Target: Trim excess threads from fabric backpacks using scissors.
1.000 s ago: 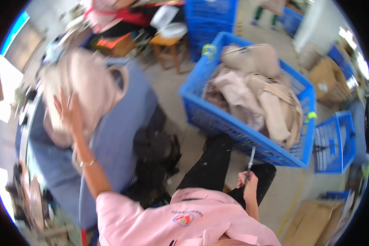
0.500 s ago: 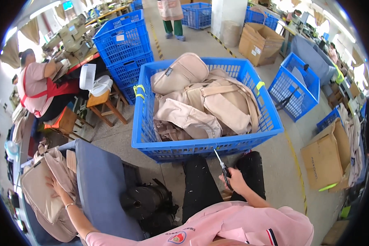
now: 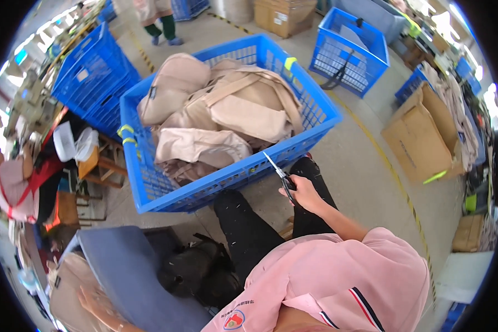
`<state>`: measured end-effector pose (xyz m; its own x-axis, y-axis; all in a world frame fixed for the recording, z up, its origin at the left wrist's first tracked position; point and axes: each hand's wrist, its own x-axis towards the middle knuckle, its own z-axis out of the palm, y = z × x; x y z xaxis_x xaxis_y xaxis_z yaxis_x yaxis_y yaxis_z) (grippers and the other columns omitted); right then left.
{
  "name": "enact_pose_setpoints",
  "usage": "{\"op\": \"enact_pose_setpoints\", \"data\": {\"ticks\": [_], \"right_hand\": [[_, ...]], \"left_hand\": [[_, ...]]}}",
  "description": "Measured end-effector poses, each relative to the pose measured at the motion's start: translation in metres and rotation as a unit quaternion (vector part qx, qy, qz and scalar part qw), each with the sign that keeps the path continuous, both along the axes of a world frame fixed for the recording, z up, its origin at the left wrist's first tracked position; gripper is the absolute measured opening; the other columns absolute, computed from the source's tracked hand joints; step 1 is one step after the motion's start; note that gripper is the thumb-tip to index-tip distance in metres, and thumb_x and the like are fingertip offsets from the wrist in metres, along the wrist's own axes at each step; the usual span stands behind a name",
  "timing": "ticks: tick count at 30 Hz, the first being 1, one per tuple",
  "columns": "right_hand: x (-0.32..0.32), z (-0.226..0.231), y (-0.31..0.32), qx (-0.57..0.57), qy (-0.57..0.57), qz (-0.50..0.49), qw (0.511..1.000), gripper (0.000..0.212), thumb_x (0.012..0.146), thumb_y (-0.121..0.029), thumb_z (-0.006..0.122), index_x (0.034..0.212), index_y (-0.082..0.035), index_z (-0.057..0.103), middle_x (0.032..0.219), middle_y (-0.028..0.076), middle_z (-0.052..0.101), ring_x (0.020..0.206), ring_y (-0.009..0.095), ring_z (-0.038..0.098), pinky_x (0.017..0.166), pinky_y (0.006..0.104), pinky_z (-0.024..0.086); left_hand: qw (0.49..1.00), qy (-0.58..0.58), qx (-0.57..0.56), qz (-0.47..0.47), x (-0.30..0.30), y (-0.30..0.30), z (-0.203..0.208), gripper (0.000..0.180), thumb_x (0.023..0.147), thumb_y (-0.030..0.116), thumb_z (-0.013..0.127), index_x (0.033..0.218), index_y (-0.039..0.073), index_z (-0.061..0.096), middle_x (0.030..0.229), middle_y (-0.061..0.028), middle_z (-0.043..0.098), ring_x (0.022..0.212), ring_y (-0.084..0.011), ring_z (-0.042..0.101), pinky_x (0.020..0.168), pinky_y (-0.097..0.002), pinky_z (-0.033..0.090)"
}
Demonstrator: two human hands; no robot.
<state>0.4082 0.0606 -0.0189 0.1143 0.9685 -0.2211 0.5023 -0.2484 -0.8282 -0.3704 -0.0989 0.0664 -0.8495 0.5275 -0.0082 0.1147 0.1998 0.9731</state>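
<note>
My right hand, above my knees, is closed round the black handles of a pair of scissors, whose blades point up toward the near side of a large blue crate. Beige fabric bags with straps are heaped inside that crate. At the lower left, my left hand lies with fingers stretched out on another beige bag. This bag rests beside a grey-blue padded cover; its lower part runs out of the picture.
A dark round object stands between the cover and my legs. Stacked blue crates, a wooden stool and a seated person are at left. Another blue crate and a cardboard box stand at right. Someone stands beyond.
My view has turned, so the crate and bags appear shifted left and tilted. My left hand stays on the beige bag, lower in the picture; my right still holds the scissors.
</note>
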Motion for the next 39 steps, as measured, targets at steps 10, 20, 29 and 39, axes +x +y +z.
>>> {"op": "enact_pose_setpoints", "data": {"ticks": [10, 20, 29, 39], "right_hand": [[0.053, -0.037, 0.025, 0.063, 0.074, -0.119, 0.988, 0.035, 0.082, -0.026, 0.079, 0.085, 0.002, 0.059, 0.072, 0.015, 0.060, 0.066, 0.022, 0.057, 0.063, 0.0375, 0.045], [0.071, -0.001, 0.068, 0.176, -0.084, -0.084, 0.977, 0.029, 0.085, -0.023, 0.075, 0.084, -0.001, 0.056, 0.072, 0.017, 0.063, 0.066, 0.035, 0.062, 0.060, 0.0411, 0.046], [0.040, -0.005, 0.220, 0.171, -0.287, 0.079, 0.939, 0.032, 0.081, -0.029, 0.072, 0.096, -0.005, 0.058, 0.088, 0.017, 0.068, 0.086, 0.037, 0.067, 0.072, 0.0486, 0.052], [-0.040, -0.070, 0.268, 0.293, -0.379, 0.243, 0.843, 0.054, 0.065, -0.015, 0.082, 0.103, -0.003, 0.046, 0.100, 0.018, 0.060, 0.095, 0.036, 0.064, 0.079, 0.0442, 0.056]], "left_hand": [[0.848, 0.506, -0.077, -0.136, 0.265, 0.132, 0.010, 0.023, 0.092, 0.009, 0.066, 0.113, 0.001, 0.068, 0.127, -0.0145, 0.064, 0.117, -0.0291, 0.060, 0.101, -0.0388, 0.046], [0.811, 0.309, -0.158, -0.470, 0.379, 0.289, -0.115, 0.047, 0.094, 0.047, 0.058, 0.125, 0.011, 0.065, 0.130, -0.0134, 0.063, 0.123, -0.0287, 0.057, 0.109, -0.0422, 0.036], [0.830, 0.409, -0.149, -0.349, 0.435, 0.281, -0.113, 0.031, 0.095, 0.038, 0.058, 0.097, 0.012, 0.075, 0.083, -0.0109, 0.072, 0.080, -0.0309, 0.068, 0.077, -0.0420, 0.048], [0.823, 0.447, -0.148, -0.318, 0.435, 0.280, -0.120, 0.026, 0.094, 0.036, 0.060, 0.098, 0.015, 0.075, 0.094, -0.0065, 0.074, 0.089, -0.0288, 0.068, 0.083, -0.0418, 0.047]]}}
